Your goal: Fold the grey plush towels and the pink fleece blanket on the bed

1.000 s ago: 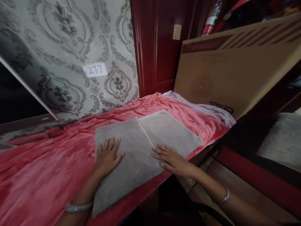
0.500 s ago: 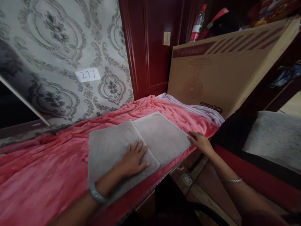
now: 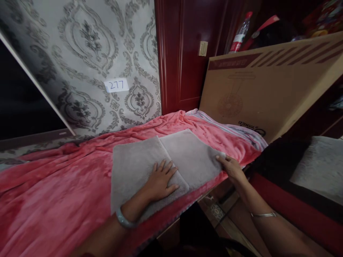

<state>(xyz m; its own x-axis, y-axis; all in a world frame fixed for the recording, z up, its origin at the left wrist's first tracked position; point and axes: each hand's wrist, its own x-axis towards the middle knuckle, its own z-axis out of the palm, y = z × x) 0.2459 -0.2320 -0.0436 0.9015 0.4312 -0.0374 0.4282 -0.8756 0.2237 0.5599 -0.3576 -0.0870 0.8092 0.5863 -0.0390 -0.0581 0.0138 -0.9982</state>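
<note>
A grey plush cloth [image 3: 191, 155] lies on a pink blanket [image 3: 61, 185], with one folded-looking section overlapping the other along a straight edge near its middle. My left hand [image 3: 161, 182] rests flat on the left section, fingers spread, close to that edge. At the cloth's right end, my right hand [image 3: 232, 167] pinches the corner, thumb on top and the other fingers partly hidden below. That corner is slightly raised and the surface dips beside the thumb.
A large cardboard box [image 3: 241, 85] stands behind on the right, with a red-capped bottle [image 3: 241, 33] above it. A dark screen [image 3: 24, 96] leans at the left against the patterned wall. On the right, a grey furry cover [image 3: 321, 171] lies over a dark and red seat.
My right hand has closed on the cloth's right corner and lifted it a little. The left hand stays flat on the cloth. The whole view has shifted, moving the scene rightward.
</note>
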